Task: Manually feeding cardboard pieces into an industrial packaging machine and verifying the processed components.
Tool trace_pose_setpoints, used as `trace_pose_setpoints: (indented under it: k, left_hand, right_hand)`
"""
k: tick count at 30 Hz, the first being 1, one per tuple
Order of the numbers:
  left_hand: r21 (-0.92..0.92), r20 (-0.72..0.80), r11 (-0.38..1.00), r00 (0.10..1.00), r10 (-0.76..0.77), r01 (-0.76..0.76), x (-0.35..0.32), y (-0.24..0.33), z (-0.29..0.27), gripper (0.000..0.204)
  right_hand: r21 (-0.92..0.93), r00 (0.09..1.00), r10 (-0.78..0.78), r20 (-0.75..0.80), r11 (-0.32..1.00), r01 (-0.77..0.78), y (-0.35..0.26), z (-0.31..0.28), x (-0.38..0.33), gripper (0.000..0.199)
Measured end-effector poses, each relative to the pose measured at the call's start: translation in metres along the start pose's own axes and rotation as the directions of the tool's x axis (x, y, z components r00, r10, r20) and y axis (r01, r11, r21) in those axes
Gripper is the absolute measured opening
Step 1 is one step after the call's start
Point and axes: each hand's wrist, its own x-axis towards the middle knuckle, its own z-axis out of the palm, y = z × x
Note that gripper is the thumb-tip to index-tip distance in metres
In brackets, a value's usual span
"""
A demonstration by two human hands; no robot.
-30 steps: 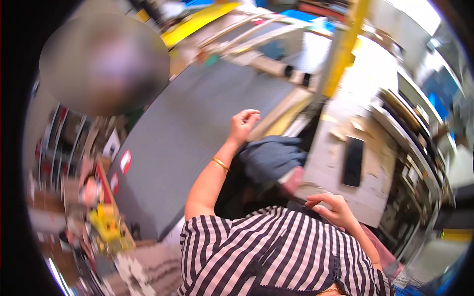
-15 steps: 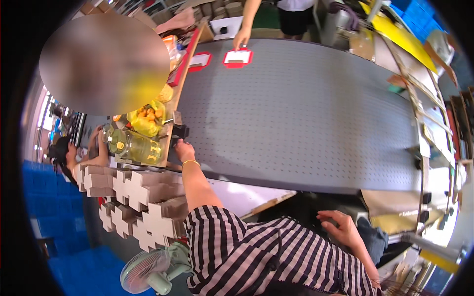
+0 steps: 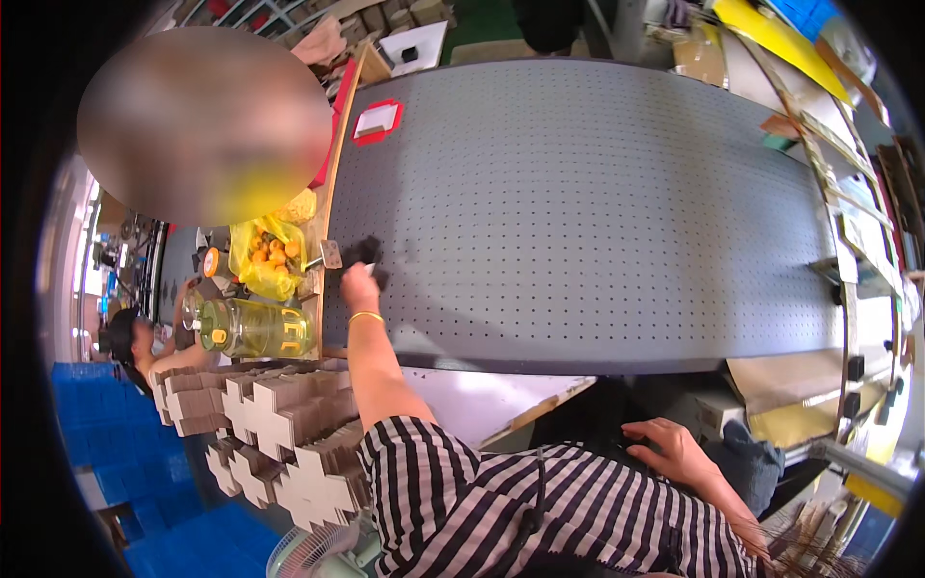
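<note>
My left hand (image 3: 361,286) reaches forward over the left edge of the grey perforated table (image 3: 578,222). Its fingers are curled closed, and what they hold, if anything, is hidden. A dark patch lies just beyond the fingertips; whether it is a shadow or a black object is unclear. A small metal bracket (image 3: 331,254) on the wooden side board is close by. Down by my lap, my right hand (image 3: 674,453) rests with its fingers stretched out and nothing in it. At the table's far left lies a red-framed white piece (image 3: 376,120).
Left of the table stand a yellow-green drinking bottle (image 3: 255,329) and a yellow bag of orange fruit (image 3: 273,255). Stacked cross-shaped cardboard blanks (image 3: 260,414) sit below them, near a fan (image 3: 313,551). A frame rack (image 3: 848,260) borders the right; another person works at far left.
A person's hand at the far end and the red-framed piece it touched are out of sight; one such piece stays. My left hand stays near the bracket; my view has shifted slightly.
</note>
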Motion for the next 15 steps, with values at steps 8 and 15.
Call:
trace_pose_setpoints:
  k: [8, 15]
  left_hand:
    - [-0.983, 0.008, 0.075, 0.369, 0.93, -0.167, -0.219, 0.361, -0.187, 0.013]
    - [-0.571, -0.596, -0.799, -0.574, 0.562, -0.188, -0.545, 0.445, -0.377, 0.019]
  right_hand:
    - [-0.125, 0.729, -0.101, -0.677, 0.992, 0.021, -0.005, -0.022, -0.149, 0.03]
    - [-0.079, 0.218, -0.032, -0.975, 0.974, -0.211, -0.006, 0.023, -0.366, 0.037]
